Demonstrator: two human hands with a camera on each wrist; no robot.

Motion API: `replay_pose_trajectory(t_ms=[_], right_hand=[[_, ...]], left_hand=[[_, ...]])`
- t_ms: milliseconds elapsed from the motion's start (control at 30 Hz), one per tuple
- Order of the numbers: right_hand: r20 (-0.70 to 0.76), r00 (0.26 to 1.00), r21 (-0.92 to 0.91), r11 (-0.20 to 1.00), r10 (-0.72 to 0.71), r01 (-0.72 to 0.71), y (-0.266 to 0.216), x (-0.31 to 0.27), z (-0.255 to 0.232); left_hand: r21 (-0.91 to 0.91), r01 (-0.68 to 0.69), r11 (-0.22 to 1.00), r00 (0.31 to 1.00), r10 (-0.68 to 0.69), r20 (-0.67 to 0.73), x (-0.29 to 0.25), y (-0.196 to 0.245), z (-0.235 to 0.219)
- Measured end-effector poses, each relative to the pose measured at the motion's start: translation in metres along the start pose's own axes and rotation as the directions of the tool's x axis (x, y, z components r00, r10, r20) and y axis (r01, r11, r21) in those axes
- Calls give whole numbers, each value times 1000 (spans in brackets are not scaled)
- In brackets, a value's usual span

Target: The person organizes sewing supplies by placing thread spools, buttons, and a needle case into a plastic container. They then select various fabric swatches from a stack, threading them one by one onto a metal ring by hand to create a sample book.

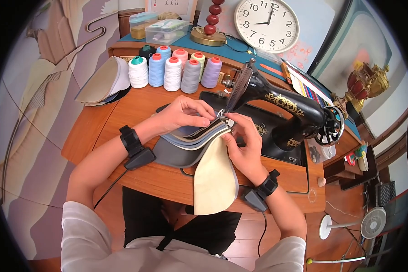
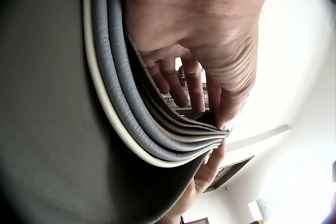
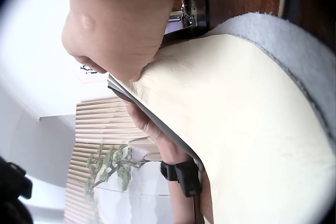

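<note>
Layered curved leather-like panels (image 1: 192,141) in grey-blue, black and cream lie bunched beside the needle end of a black sewing machine (image 1: 281,102). My left hand (image 1: 186,113) grips their upper edge, thumb on the near side, as the left wrist view shows along the stacked rims (image 2: 137,124). With thumb and fingers, my right hand (image 1: 245,141) pinches the top of a cream panel (image 1: 216,179), which hangs over the table's front edge. A dark grey panel (image 1: 174,154) spreads beneath the stack. The right fingertips are partly hidden behind the cream panel in the right wrist view.
Several thread cones (image 1: 172,75) stand behind the hands. Left of them lies a pile of cut panels (image 1: 108,81). A clock (image 1: 266,23), a lamp base (image 1: 208,36) and plastic boxes (image 1: 167,32) line the back. The machine's handwheel (image 1: 329,127) is at right.
</note>
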State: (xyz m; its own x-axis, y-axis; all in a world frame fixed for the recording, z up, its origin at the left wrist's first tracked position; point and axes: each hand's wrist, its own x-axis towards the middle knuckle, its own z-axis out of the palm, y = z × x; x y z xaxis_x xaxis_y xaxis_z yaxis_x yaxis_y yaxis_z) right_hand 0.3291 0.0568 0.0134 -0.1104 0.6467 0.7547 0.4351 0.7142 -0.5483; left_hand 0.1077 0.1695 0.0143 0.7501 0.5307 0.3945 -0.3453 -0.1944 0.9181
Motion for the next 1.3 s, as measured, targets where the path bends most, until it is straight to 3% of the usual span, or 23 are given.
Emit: replay_pose_trajectory(t_ms=[300, 367, 500, 567, 667, 767, 1000, 1300], right_hand=[[100, 992, -55, 996, 72, -67, -11, 6, -4], [103, 991, -54, 995, 83, -78, -12, 6, -4], [119, 989, 0, 996, 84, -84, -3, 3, -3], [110, 990, 14, 996, 90, -92, -1, 2, -1], [102, 990, 37, 994, 101, -105, 2, 0, 0], [116, 986, 47, 991, 121, -127, 1, -1, 0], [190, 966, -6, 984, 177, -179, -15, 6, -5], [155, 979, 44, 989, 135, -143, -8, 3, -2]], left_hand=[[-73, 181, 981, 982, -184, -48, -2, 13, 3], [46, 244, 969, 970, -244, -20, -3, 16, 3], [35, 198, 980, 980, -197, -31, -2, 9, 3], [-8, 20, 1000, 1000, -20, -14, 1, 5, 5], [-9, 4, 1000, 999, -5, -51, 2, 7, 10], [4, 123, 992, 991, -123, -57, -1, 9, 7], [-12, 143, 990, 988, -144, -61, -2, 8, 4], [23, 205, 979, 977, -203, -62, -1, 11, 3]])
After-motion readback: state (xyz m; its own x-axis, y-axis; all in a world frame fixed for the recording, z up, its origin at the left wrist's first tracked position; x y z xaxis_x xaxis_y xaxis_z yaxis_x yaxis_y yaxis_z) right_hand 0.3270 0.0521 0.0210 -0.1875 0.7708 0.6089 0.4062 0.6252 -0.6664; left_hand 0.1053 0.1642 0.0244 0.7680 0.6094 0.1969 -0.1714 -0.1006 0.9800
